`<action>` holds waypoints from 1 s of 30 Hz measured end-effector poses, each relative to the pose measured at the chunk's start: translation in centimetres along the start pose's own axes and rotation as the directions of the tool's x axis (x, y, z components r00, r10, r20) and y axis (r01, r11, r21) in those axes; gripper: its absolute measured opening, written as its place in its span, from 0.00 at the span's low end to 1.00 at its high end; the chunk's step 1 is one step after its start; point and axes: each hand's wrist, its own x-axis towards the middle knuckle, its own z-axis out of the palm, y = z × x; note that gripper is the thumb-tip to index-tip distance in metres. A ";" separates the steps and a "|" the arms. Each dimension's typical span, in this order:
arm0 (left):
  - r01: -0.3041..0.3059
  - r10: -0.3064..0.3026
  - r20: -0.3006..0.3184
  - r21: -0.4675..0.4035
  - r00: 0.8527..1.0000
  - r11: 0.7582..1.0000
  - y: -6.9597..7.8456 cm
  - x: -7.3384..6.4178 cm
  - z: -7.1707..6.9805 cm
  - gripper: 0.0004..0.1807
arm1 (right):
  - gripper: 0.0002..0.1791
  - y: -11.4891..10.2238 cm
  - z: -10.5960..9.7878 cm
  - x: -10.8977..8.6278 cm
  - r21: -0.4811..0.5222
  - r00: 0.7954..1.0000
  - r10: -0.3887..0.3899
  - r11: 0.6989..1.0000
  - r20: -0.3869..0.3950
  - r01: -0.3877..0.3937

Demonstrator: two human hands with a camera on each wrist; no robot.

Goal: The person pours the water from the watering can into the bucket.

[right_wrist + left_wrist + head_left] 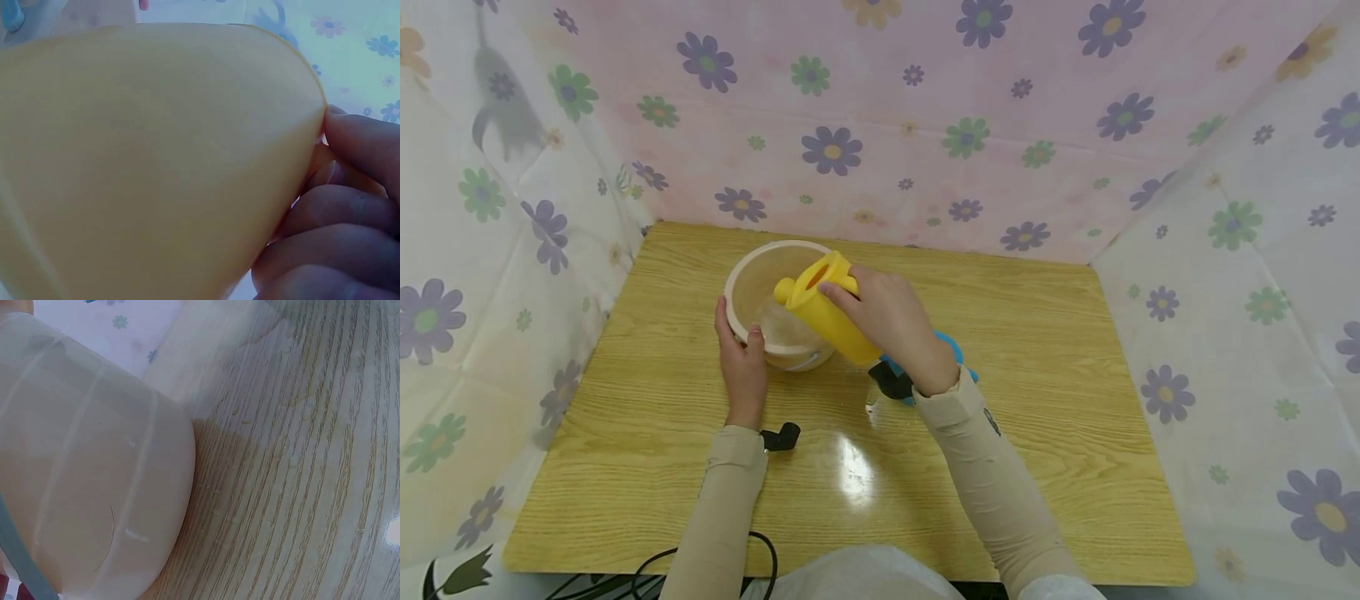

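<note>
A cream plastic bucket stands toward the back left of the table, its pale side filling the left of the left wrist view. My left hand holds its left front side, thumb at the rim. Over the bucket's right rim leans a yellow watering can, its round spout head above the bucket's inside. My right hand grips the can by its handle side; in the right wrist view the curled fingers lie beside the yellow body. Whether water flows cannot be seen.
A blue item sits under my right wrist, mostly hidden. Water drops wet the wooden table near the bucket. Flowered sheets wall the back and both sides. A black cable loops at the front edge.
</note>
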 end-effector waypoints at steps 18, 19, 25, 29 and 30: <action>-0.017 0.017 -0.006 -0.013 1.000 1.000 -0.2 -0.1 0.2 0.33 | 0.25 0.1 0.0 0.4 -0.006 1.000 -0.008 1.000 0.023 0.009; -0.016 0.016 -0.004 -0.015 1.000 1.000 -0.2 -0.1 0.2 0.33 | 0.25 0.1 0.0 0.4 -0.005 1.000 -0.009 1.000 0.024 0.009; -0.010 0.010 -0.004 -0.022 1.000 1.000 -0.2 0.0 0.2 0.33 | 0.25 0.0 0.0 0.6 0.000 1.000 -0.011 1.000 0.027 0.011; -0.013 0.012 -0.003 -0.028 1.000 1.000 -0.2 0.0 0.2 0.33 | 0.25 0.0 0.0 0.7 -0.005 0.999 -0.013 1.000 0.029 0.013; -0.015 0.015 -0.003 -0.029 1.000 0.999 -0.2 0.0 0.2 0.33 | 0.24 0.0 0.0 0.8 -0.007 0.999 -0.012 1.000 0.030 0.013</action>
